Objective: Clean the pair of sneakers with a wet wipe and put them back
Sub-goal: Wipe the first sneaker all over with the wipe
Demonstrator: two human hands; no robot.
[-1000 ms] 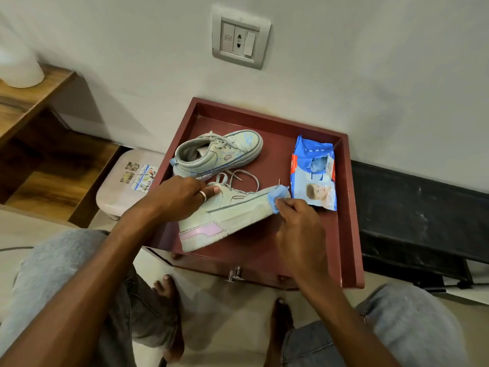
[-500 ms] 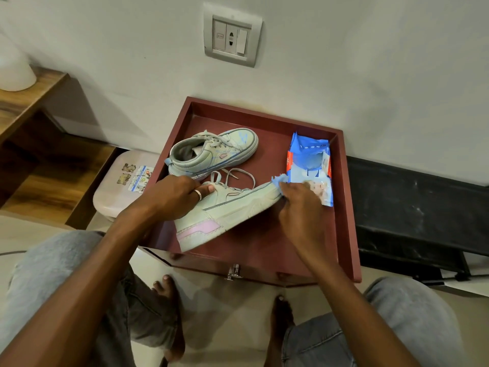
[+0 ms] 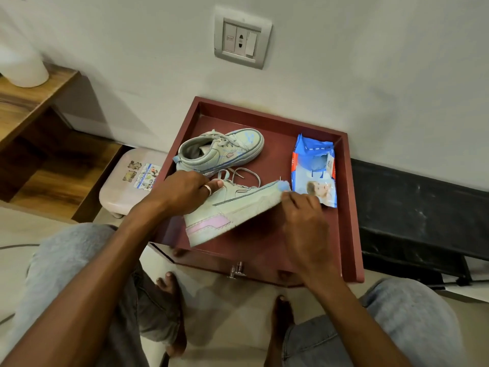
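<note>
Around: grey wall with switch-and-socket plate [image 3: 242, 41] above; wooden shelf [image 3: 31, 102] at left; pale pink plastic stool [image 3: 124, 186], stickers on top, just beside the left wall of the drawer; black slab [image 3: 418, 207] at right. In the way: blue wipe packet [image 3: 315, 168], crinkled film, flap open, lying along the right wall of the dark red drawer [image 3: 352, 207], just beside the toe under the wipe; loose laces between the two shoes. Far sneaker [image 3: 225, 149]: pale mint with blue marks, upright near the back wall, toe to the right. Near sneaker [image 3: 232, 207]: same mint, pink heel panel, thick rough-edged sole, tilted, heel near the drawer front. Left hand [image 3: 180, 192], ring on one finger: curled over the collar, gripping. Right hand [image 3: 304, 215]: fingertips pinched on a small blue wet wipe [image 3: 284, 185], pressed to the toe tip.
</note>
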